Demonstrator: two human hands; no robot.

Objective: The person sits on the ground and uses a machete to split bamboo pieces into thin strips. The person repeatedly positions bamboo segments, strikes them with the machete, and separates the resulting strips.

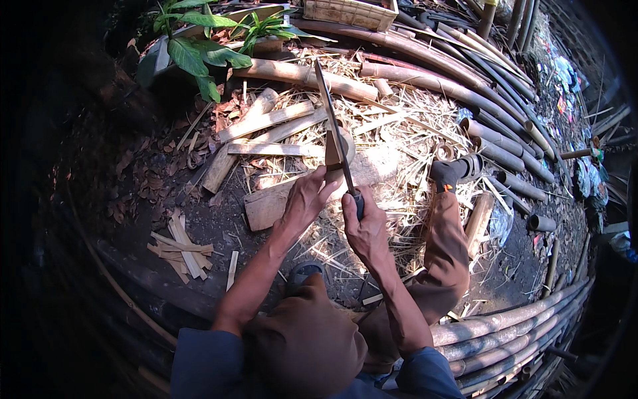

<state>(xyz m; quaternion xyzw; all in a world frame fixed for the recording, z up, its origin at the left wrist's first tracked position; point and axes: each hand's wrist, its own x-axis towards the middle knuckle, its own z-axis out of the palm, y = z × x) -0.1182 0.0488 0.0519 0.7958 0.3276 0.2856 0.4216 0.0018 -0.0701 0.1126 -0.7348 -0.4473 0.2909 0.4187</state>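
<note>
My right hand (366,223) is wrapped round the dark handle of a machete (330,110). Its long blade points away from me and slants a little left. My left hand (306,197) grips the near end of a short split bamboo piece (333,153), close against the blade's left side. Whether the edge has entered the bamboo, I cannot tell. Beyond and below both hands lies a thick wooden block (266,207), partly covered by shavings. Split bamboo slats (276,149) lie across one another just past the block.
A small pile of thin bamboo strips (187,247) is on the dark soil at left. Bamboo poles (425,80) curve along the far right, and more poles (505,326) lie near right. A leafy plant (193,56) and a crate (349,12) stand at the back.
</note>
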